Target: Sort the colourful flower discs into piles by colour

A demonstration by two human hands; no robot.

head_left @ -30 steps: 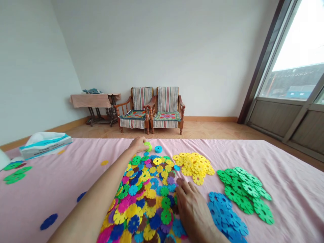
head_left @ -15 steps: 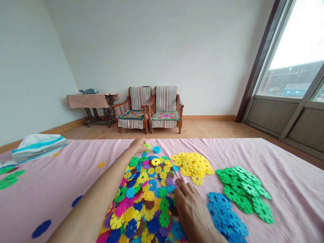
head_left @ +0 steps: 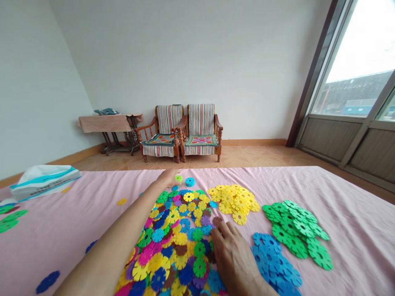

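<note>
Disc heap (head_left: 175, 246): 1; sorted piles right of heap: 3, yellow pile (head_left: 231, 203), green pile (head_left: 294, 230), blue pile (head_left: 273, 257); loose discs beyond heap: 2, lime disc (head_left: 178, 178), blue disc (head_left: 190, 181); navy discs (head_left: 91, 246) left of heap: 2; hands at heap: 2, left hand (head_left: 168, 177), right hand (head_left: 234, 263); armchairs (head_left: 200, 123) beyond heap: 2.

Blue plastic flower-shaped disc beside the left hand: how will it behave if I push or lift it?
The blue plastic flower-shaped disc lies flat and looks thin, so it is probably light and stiff, and likely to slide rather than roll. Its notched rim should give fingers some grip. The wrinkled pink cloth may catch it slightly.
</note>
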